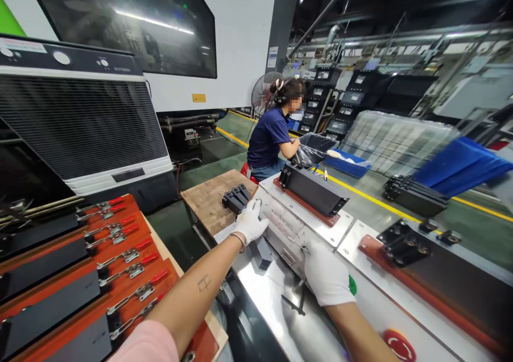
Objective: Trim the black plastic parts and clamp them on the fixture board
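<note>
Our thumb stands apart from the fingers on our white-gloved left hand (250,224), we cannot tell whether our white-gloved right hand (326,274) pinches anything, both at a silver metal housing (276,237) with unreadable red lettering (285,222), a dark-grey rectangular bar (262,254) just below the left.

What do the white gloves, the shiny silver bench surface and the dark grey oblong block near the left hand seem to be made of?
White gloves: matt fabric, perhaps cotton, without gloss.
Shiny silver bench surface: likely polished metal, with bright reflections.
Dark grey oblong block: evenly matt, so perhaps coated metal or plastic.
</note>
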A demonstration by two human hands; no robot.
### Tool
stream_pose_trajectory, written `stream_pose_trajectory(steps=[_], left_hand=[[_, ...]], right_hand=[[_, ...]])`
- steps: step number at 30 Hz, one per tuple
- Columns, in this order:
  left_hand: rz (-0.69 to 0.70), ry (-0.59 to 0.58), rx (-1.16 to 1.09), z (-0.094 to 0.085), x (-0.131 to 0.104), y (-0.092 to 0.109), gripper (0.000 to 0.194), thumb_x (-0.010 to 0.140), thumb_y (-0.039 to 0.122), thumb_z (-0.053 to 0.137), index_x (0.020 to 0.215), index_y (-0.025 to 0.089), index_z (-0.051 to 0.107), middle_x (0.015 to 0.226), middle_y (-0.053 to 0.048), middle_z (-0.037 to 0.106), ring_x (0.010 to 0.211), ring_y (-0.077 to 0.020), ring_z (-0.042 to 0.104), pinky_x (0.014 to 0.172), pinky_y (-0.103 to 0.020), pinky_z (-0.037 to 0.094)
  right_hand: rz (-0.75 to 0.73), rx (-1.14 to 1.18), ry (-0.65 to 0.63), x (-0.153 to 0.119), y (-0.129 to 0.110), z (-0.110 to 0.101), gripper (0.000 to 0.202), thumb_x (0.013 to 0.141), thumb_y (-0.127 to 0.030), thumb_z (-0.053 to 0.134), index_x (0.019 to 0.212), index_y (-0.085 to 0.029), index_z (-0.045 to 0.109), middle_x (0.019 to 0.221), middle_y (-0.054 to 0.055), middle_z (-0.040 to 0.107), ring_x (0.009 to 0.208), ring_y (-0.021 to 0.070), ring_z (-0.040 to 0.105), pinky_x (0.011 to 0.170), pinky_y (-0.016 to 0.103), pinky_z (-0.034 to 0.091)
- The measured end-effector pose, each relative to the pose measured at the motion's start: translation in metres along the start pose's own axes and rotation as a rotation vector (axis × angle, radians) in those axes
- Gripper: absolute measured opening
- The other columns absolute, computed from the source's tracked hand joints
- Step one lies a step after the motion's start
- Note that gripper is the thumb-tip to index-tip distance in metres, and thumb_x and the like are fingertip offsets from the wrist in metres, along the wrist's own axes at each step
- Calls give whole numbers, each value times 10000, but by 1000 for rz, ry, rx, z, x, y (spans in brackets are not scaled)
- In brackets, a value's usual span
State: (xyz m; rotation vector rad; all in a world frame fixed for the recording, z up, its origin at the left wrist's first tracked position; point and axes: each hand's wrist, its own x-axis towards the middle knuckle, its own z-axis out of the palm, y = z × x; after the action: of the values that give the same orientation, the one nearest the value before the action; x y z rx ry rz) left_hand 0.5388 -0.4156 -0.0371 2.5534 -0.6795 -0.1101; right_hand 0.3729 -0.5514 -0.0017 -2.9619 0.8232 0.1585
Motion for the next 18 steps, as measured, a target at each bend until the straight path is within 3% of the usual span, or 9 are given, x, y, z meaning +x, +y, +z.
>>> stream_pose_trajectory(steps=[4, 8, 12, 15, 18], left_hand=[[-67, -39, 30, -8, 7, 0, 794, 741, 456, 540, 1474, 205, 370, 1485, -145, 370, 1289, -383, 427, 1042, -511, 383], [-40, -82, 5, -28, 1, -10, 679, 723, 526, 580, 1358, 287, 540, 1468, -126, 412, 1307, -414, 408, 1029, -544, 383], [20, 10, -67, -47, -31, -15, 524, 804, 448, 538, 1247, 189, 643, 1316, -147, 577, 1217, -330, 530, 1038, -432, 409], [32, 115, -141, -59, -65, -14, 503, 861, 380, 495, 1274, 117, 612, 1253, -137, 630, 1171, -244, 574, 1045, -320, 410], [21, 237, -348, -76, -104, -17, 505, 863, 351, 519, 1280, 75, 594, 1292, -143, 620, 1185, -210, 576, 1048, -281, 413]], right_hand=[[-6, -10, -2, 5, -3, -7, 228, 940, -205, 339, 986, -202, 562, 965, 90, 678, 870, 247, 682, 662, 315, 448], [-51, -9, -3, -2, -2, -7, 253, 920, -178, 338, 994, -201, 579, 989, 97, 674, 853, 244, 681, 678, 321, 453], [-180, 37, -63, -31, 2, 31, 317, 937, -199, 330, 1068, -238, 616, 991, 80, 661, 862, 237, 679, 716, 323, 463], [-139, 19, -202, -55, 5, 68, 350, 941, -230, 334, 1131, -247, 627, 1038, 109, 624, 872, 262, 688, 718, 353, 480], [-95, 0, -226, -78, 4, 94, 417, 982, -388, 294, 1235, -219, 579, 1140, 153, 575, 896, 276, 689, 714, 365, 498]])
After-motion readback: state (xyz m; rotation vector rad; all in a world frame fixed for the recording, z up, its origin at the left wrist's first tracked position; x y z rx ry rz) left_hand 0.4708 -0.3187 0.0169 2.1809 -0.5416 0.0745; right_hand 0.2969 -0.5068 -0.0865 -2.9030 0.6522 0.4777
